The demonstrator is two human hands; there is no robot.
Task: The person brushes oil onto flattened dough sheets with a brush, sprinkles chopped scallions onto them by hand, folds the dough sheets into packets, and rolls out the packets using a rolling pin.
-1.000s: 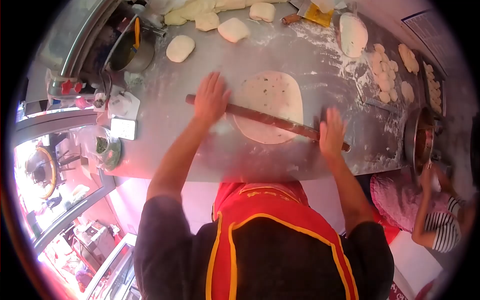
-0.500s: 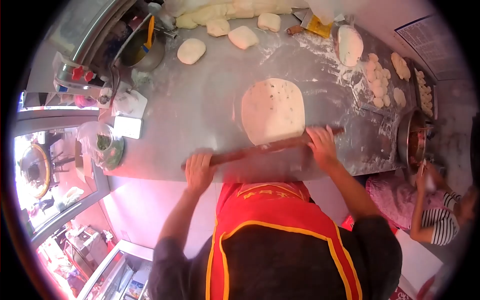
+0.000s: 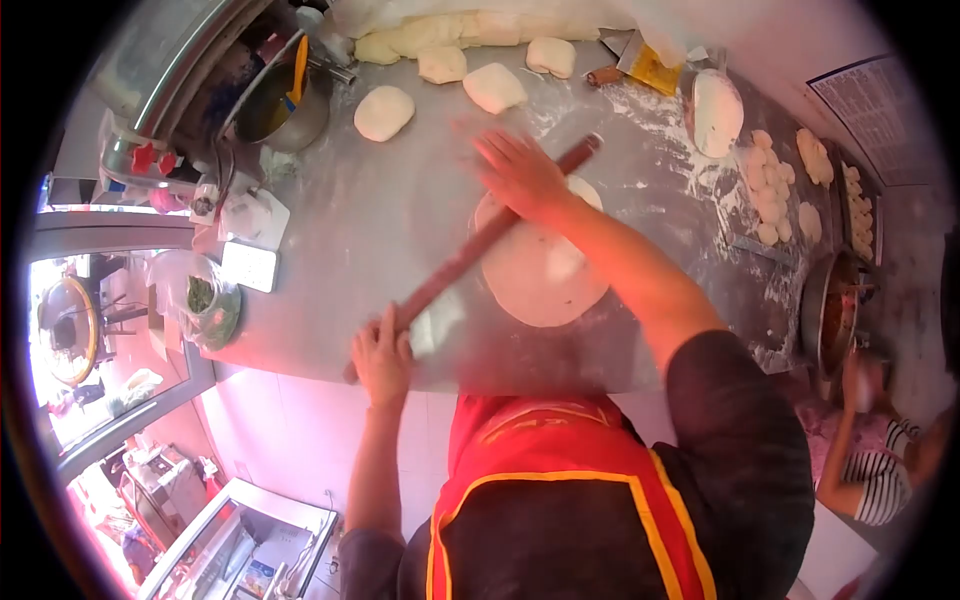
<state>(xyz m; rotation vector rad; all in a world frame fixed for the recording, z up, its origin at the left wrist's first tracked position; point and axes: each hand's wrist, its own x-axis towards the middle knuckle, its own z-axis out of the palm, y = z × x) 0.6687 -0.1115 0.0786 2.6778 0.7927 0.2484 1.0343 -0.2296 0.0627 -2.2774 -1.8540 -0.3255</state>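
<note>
A long reddish-brown rolling pin (image 3: pixel 455 268) lies slanted over the upper left part of a flat round sheet of dough (image 3: pixel 545 295) on the metal table. My left hand (image 3: pixel 382 360) has its fingers round the pin's lower left end, off the dough. Toward the pin's far end, my right hand (image 3: pixel 522 178) lies across it with fingers stretched out, slightly blurred. My right forearm hides the sheet's right edge in part. Beyond the hands sit several thick dough pieces (image 3: pixel 385 113), near a long roll of dough (image 3: pixel 450 36).
At the back left stands a metal pot (image 3: pixel 290 115) with an orange-handled brush. A white phone-like slab (image 3: pixel 250 266) and a bag of greens (image 3: pixel 205 300) lie left. Small dough balls (image 3: pixel 768 190) and a large bowl (image 3: pixel 830 310) are right, beside a person in striped sleeves (image 3: pixel 880 480).
The pin has swung from nearly level along the dough's near edge to a steep slant across it. My right hand moved forward and left, its fingers now stretched out. My left hand shifted slightly nearer.
</note>
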